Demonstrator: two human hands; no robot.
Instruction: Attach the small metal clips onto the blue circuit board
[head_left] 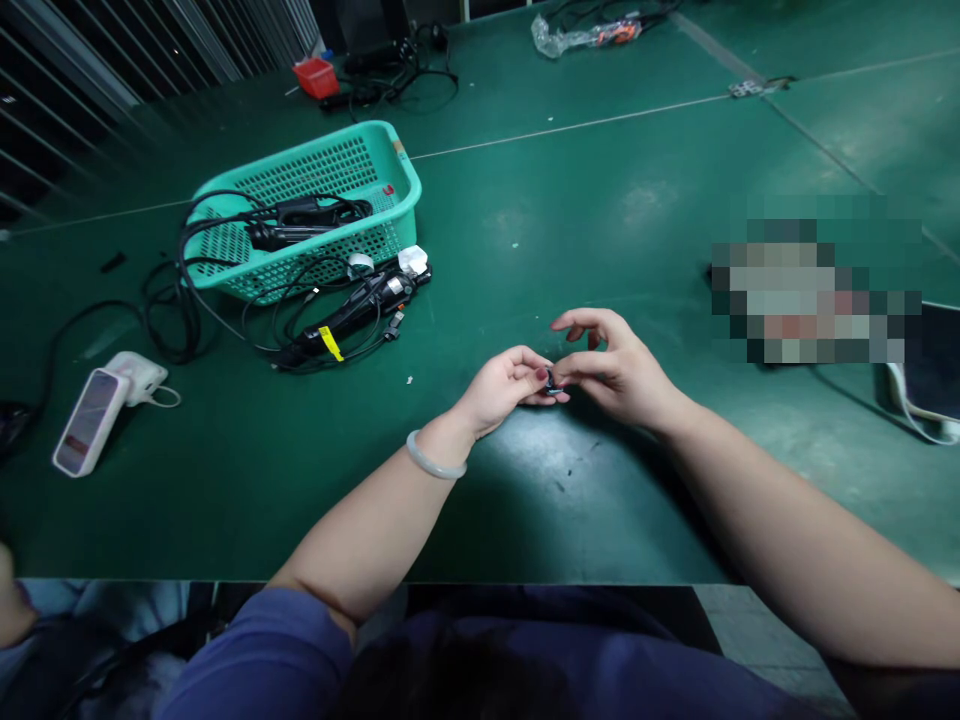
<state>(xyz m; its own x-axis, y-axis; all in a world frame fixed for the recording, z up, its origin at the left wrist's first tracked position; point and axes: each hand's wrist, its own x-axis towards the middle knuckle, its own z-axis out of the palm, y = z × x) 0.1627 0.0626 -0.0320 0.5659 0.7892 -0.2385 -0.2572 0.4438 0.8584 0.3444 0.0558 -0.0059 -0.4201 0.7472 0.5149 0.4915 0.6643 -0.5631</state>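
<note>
My left hand (510, 388), with a pale bangle (435, 458) on its wrist, is closed on a small dark part (553, 382), pinched at the fingertips. From the right, my right hand (611, 370) meets the same part with its thumb and a fingertip pressed together, while its index finger is raised and curved above. The part is mostly hidden by the fingers, and its shape is too small to tell. Both hands are over the green table (525, 520), near its front edge.
A teal basket (397, 225) with black corded tools stands at the left back. Before it lies a black corded tool (360, 305) with a yellow tag. A phone (90, 420) lies far left, another phone (934, 355) far right, beside a blurred patch. Someone's arm (11, 600) shows lower left.
</note>
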